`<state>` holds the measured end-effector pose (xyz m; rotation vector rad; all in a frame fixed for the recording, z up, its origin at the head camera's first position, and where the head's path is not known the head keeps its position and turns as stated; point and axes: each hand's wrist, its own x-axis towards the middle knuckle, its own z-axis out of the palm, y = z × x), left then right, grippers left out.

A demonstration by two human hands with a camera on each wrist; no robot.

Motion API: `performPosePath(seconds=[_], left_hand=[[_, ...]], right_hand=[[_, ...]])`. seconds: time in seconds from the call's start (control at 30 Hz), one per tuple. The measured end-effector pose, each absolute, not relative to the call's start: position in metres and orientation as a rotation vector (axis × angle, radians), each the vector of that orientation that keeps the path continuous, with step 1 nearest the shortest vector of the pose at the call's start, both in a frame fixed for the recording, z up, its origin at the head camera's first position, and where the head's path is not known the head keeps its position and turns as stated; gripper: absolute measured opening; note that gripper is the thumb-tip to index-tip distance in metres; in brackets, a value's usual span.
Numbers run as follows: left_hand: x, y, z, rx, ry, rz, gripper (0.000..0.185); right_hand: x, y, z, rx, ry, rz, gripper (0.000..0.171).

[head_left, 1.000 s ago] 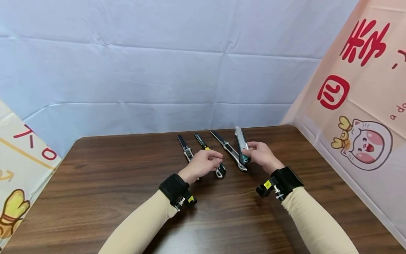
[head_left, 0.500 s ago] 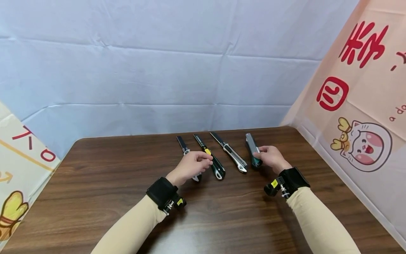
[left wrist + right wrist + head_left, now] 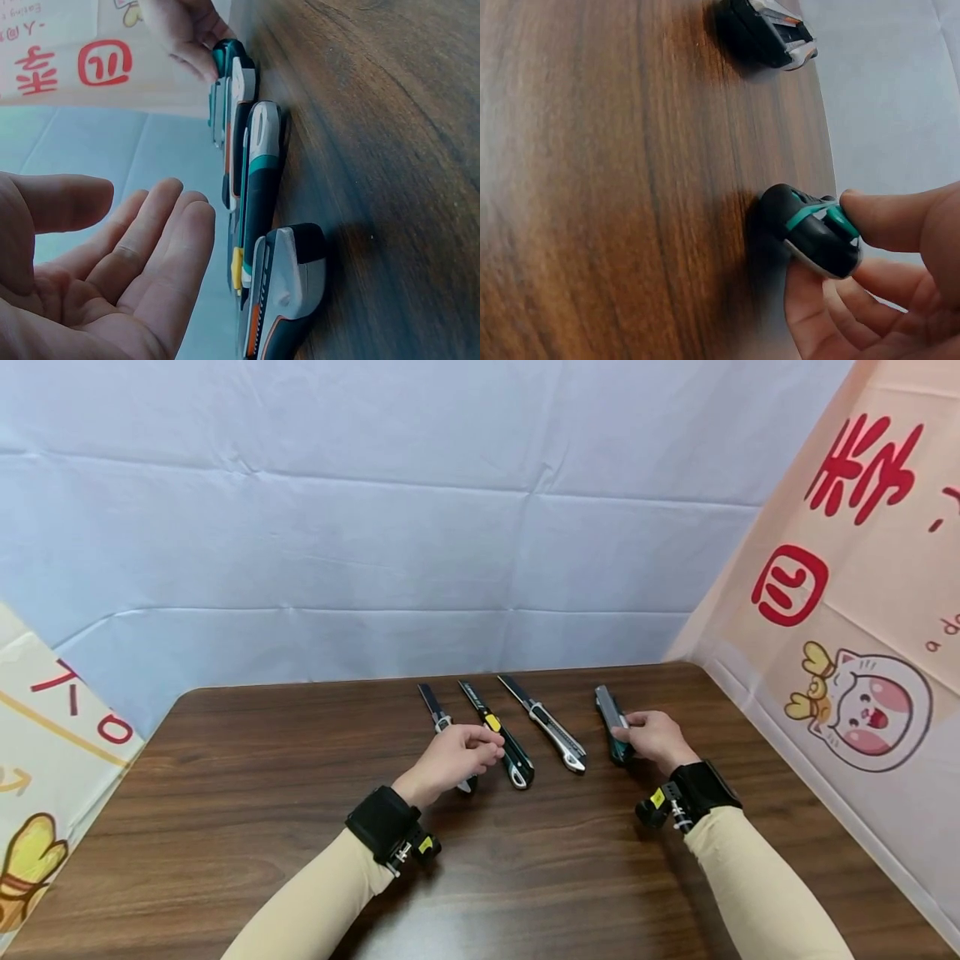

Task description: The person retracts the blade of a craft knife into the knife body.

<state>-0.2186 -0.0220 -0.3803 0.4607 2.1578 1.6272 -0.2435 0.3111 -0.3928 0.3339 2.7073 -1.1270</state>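
My right hand pinches a black-and-green utility knife with a grey upper part, at the right of the row. The right wrist view shows the thumb on the green slider side of this knife and fingers beneath it. My left hand hovers with relaxed fingers and holds nothing, overlapping the leftmost utility knife in the head view. That knife appears grey, black and orange in the left wrist view. Beside it lies a black-green utility knife with a yellow slider.
A silver-handled utility knife lies between the yellow-slider knife and the held one. All rest on a dark wooden table. A pale cloth hangs behind the far edge; a printed banner flanks the right side.
My right hand has moved the black-and-green utility knife to the right, away from the silver-handled one. My left hand has drawn back slightly to the left.
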Motion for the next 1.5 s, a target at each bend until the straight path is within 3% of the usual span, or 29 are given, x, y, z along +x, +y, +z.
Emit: performPosePath(seconds=[0.97,1.23,1.5], left_hand=[[-0.217,-0.06,-0.387,0.39,2.241,1.666,0.027],[-0.217,-0.083,-0.385,0.376,2.445,1.583,0.029],[-0.219,-0.088,-0.389,0.361,2.636,1.379,0.026]], right_hand=[[-0.238,0.313,-0.384,0.28,2.953,-0.899,0.041],[-0.24,0.28,-0.368,0.113,2.982,-0.91,0.04],[-0.246,0.219,-0.361,-0.088,2.93,-0.933,0.033]])
